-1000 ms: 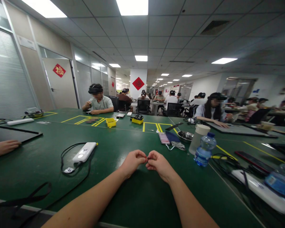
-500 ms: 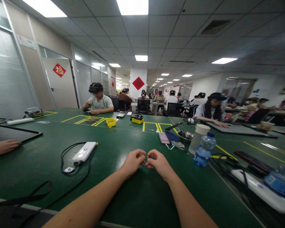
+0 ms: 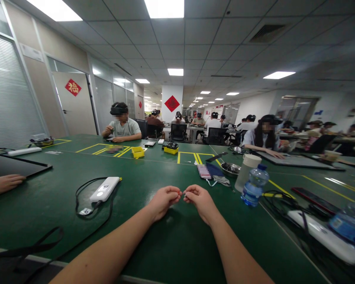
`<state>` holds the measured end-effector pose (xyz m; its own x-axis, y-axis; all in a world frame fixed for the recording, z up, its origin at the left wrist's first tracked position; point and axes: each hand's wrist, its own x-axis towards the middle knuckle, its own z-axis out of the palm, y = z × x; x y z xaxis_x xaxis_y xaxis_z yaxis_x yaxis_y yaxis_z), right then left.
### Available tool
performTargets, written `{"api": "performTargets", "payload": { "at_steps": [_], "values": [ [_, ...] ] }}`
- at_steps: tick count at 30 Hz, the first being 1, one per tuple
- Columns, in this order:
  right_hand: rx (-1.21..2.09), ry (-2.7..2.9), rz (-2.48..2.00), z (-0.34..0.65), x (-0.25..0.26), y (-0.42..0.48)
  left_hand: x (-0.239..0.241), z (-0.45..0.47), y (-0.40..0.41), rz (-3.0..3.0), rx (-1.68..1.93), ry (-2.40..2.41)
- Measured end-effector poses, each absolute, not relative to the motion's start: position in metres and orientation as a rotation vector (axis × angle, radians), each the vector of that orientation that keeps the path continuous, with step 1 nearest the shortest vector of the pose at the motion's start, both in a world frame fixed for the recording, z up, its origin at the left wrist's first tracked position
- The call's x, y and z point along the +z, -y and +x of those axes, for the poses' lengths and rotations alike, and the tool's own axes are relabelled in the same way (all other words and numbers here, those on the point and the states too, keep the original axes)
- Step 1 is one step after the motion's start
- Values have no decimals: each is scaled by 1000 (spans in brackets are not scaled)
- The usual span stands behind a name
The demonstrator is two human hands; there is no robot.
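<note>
My left hand and my right hand meet fingertip to fingertip above the green table, with a narrow gap between them. Both are closed in a pinch, thumb against the fingers. Whatever they hold, if anything, is too small to make out. Beyond them lie a dark blue cloth item and a grey cloth. To the right of my right hand stand a blue-labelled water bottle and a pale cup.
A white power bank with black cables lies left of my hands. A metal bowl and yellow boxes sit farther back. Another person's hand rests by a black tray at the left. Several people sit around.
My fingers have closed into tighter pinches, and the left hand has turned a little. Both hands stay in nearly the same place.
</note>
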<state>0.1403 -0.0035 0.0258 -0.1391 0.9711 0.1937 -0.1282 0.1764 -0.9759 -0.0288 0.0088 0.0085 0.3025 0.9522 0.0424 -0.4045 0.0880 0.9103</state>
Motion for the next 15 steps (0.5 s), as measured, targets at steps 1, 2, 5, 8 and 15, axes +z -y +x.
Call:
{"api": "performTargets", "payload": {
  "at_steps": [1, 2, 5, 8, 15],
  "values": [
    [1267, 1253, -867, 141, 26, 3, 9, -29, -10, 958, 1161, -669],
    [1303, 1193, -826, 142, 27, 3, 10, -30, -11, 908, 1187, -655],
    [1376, 1066, -753, 144, 28, 3, 11, -33, -15, 791, 1252, -641],
    [1359, 1100, -821, 143, 28, 3, 10, -35, -17, 780, 1274, -652],
    [1177, 1355, -909, 137, 28, 7, 13, -27, -5, 1041, 1212, -657]
  ]
}}
